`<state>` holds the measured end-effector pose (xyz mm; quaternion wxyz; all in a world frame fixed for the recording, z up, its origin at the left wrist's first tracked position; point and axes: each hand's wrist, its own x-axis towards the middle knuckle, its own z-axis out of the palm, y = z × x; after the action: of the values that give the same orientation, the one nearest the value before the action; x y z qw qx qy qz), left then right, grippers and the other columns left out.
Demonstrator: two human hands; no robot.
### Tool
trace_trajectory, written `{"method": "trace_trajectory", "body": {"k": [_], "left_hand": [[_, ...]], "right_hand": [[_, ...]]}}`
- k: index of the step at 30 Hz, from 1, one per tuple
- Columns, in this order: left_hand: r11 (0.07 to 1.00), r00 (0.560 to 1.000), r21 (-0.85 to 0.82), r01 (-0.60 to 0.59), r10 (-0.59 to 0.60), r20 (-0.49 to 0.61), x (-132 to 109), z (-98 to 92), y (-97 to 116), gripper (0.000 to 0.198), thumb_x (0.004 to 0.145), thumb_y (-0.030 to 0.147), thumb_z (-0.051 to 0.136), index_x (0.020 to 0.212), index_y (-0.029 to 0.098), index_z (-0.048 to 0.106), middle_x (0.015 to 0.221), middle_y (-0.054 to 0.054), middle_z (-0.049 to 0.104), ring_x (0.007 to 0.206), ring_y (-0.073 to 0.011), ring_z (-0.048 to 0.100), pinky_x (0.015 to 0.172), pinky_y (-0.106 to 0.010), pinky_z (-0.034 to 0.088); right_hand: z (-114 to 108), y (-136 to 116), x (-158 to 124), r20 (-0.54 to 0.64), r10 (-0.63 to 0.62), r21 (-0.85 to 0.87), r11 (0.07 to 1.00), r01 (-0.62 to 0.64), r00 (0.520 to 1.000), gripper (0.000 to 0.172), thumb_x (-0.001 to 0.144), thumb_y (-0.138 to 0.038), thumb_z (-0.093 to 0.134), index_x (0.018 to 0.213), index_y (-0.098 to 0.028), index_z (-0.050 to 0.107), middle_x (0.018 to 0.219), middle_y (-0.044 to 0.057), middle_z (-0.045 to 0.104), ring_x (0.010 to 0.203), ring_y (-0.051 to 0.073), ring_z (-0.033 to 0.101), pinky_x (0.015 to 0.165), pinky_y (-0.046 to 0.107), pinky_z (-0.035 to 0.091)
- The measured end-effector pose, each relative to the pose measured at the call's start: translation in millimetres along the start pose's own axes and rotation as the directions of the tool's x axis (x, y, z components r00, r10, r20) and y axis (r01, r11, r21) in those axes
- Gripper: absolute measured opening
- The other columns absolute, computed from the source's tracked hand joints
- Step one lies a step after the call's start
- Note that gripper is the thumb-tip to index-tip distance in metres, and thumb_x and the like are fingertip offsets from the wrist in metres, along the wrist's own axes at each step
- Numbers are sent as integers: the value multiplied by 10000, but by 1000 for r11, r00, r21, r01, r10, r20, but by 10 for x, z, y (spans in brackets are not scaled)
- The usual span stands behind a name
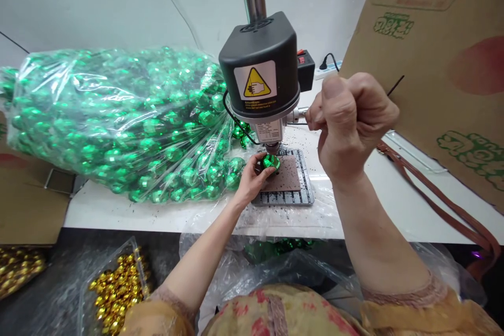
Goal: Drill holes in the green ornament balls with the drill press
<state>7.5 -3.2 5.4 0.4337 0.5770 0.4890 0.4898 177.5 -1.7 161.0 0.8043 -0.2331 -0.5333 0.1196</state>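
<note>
A small bench drill press [262, 71] stands on the white table [409, 205], with a black motor cover and a yellow warning label. My left hand [252, 178] pinches a shiny green faceted bead [271, 161] right under the drill's chuck, over a brown pad [285, 174] on the slotted base plate [289, 198]. My right hand [350, 121] is raised beside the machine and closed in a fist round the feed lever [298, 113], whose metal stub shows at the drill's right side.
A big clear plastic bag of green beads [118, 121] lies left of the drill. Gold beads in a bag [118, 289] sit low left. A cardboard box [441, 58] leans at right, a brown strap [437, 194] runs beside it, a power strip [328, 68] behind.
</note>
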Motion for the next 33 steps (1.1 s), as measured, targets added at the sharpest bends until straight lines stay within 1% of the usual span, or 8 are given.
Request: {"method": "trace_trajectory", "body": {"k": [4, 8, 11, 14, 16, 20, 26, 33], "left_hand": [[999, 1000, 41, 0, 0, 10, 0, 8, 25, 464, 760, 357, 839, 1155, 207, 648, 1012, -33, 695, 842, -170, 604, 792, -293, 488], [991, 1000, 136, -8, 7, 6, -41, 18, 52, 498, 722, 330, 878, 1157, 215, 665, 965, -27, 692, 801, -178, 586, 748, -296, 467], [970, 997, 231, -74, 73, 11, -81, 43, 58, 508, 701, 309, 899, 1150, 227, 677, 1021, -41, 703, 890, -212, 609, 825, -328, 471], [953, 990, 266, -142, 141, 23, -115, 79, 53, 476, 715, 287, 891, 1141, 236, 683, 1114, -59, 709, 1030, -250, 624, 935, -366, 466], [957, 990, 253, -140, 140, 17, -132, 98, 47, 481, 726, 287, 885, 1158, 241, 679, 1130, -62, 710, 1058, -259, 630, 958, -378, 467], [965, 993, 235, -119, 122, 2, -151, 108, 32, 513, 729, 291, 888, 1189, 243, 667, 1136, -63, 710, 1056, -260, 641, 964, -386, 475], [970, 992, 209, -124, 128, -8, -160, 110, 5, 511, 723, 296, 894, 1179, 245, 668, 1152, -66, 707, 1088, -265, 645, 990, -396, 477], [963, 991, 236, -132, 136, 0, -168, 119, -3, 497, 756, 320, 875, 1196, 239, 657, 1181, -77, 707, 1122, -277, 637, 1025, -419, 467]], "right_hand": [[-3, 3, -7, -3, 8, 37, 999, -8, 1000, 462, 924, -484, 621, 600, -269, 371, 507, -28, 324, 447, 161, 354, 490, 390, 318], [-11, 15, -19, 8, 16, 10, 1000, -16, 1000, 375, 931, -507, 597, 648, -294, 474, 532, -17, 364, 490, 186, 394, 529, 401, 341], [-14, 14, -25, 9, 23, 16, 1000, -23, 1000, 357, 931, -500, 597, 657, -297, 493, 548, -14, 386, 507, 191, 403, 546, 403, 339], [-14, -2, -21, -5, 29, 49, 998, -28, 1000, 414, 922, -467, 626, 605, -282, 435, 529, -20, 352, 479, 178, 372, 532, 397, 319], [-15, -13, -16, -9, 31, 60, 998, -31, 999, 445, 916, -452, 641, 585, -275, 403, 519, -22, 340, 466, 173, 361, 524, 396, 313], [-21, -11, -22, 8, 24, 61, 998, -24, 1000, 424, 919, -422, 641, 594, -274, 413, 523, -26, 351, 471, 169, 361, 531, 395, 316], [-15, 54, -100, -17, -121, 131, 984, 122, 993, 507, 941, -297, 621, 568, -210, 290, 490, -43, 314, 437, 86, 291, 474, 325, 237], [10, 117, -189, -83, -164, 124, 977, 173, 983, 530, 936, -281, 610, 592, -204, 215, 484, -56, 234, 414, 67, 245, 453, 314, 200]]}}
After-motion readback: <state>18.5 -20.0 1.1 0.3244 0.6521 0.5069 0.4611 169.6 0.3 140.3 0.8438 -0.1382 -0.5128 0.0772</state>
